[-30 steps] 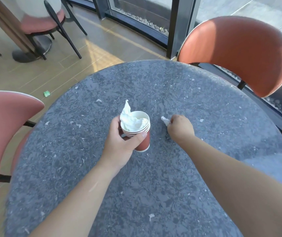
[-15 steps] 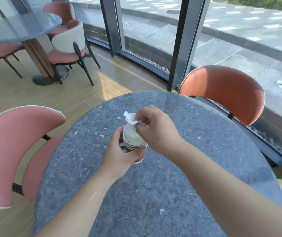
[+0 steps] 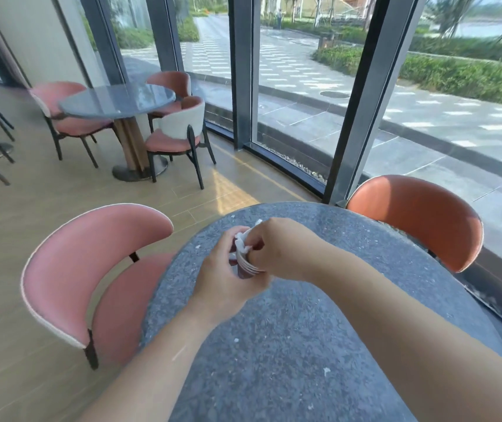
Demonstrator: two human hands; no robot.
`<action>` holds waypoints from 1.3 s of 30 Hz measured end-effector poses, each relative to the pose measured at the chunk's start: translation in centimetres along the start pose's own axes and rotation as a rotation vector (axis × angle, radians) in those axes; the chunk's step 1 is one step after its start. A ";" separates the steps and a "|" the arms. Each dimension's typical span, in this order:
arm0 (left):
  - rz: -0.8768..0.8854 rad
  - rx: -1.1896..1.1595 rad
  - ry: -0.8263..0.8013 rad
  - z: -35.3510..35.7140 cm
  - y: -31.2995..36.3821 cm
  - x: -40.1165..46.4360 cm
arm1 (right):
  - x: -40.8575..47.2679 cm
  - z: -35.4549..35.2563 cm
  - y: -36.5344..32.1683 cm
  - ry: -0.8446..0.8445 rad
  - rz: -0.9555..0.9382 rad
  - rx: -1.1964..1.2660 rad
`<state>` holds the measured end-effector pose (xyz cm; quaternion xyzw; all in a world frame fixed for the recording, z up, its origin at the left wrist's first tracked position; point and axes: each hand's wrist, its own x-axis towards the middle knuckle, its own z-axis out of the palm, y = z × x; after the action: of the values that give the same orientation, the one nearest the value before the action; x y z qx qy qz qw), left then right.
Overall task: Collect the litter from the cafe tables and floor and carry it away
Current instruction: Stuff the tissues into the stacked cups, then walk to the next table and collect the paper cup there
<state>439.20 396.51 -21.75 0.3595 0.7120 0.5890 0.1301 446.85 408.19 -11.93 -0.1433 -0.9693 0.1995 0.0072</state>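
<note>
The stacked paper cups (image 3: 245, 266), stuffed with crumpled white tissue (image 3: 241, 240), sit lifted just above the grey table (image 3: 289, 345), gripped round their wall by my left hand (image 3: 222, 278). My right hand (image 3: 280, 248) is curled over the rim, fingers pushing the tissue down into the top cup. I judge the load light and easily crushed, so I'd hold the stack mid-wall, gently; pink chair (image 3: 91, 263) just left.
</note>
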 end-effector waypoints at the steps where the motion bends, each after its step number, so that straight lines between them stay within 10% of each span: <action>1: -0.006 -0.027 0.011 -0.7 0.4 -0.5 | -0.4 -0.2 -0.7 0.029 -0.023 0.031; 14: -0.057 -0.122 0.280 -6.3 8.2 -8.7 | -6.3 -2.5 -3.2 0.315 -0.148 0.908; 39: -0.116 -0.079 1.022 -14.1 14.0 -35.5 | -15.0 8.2 -20.0 -0.451 -0.429 1.283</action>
<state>460.74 363.04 -13.35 -0.0196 0.6808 0.7075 -0.1885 455.15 383.26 -11.07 0.1276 -0.6454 0.7497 -0.0713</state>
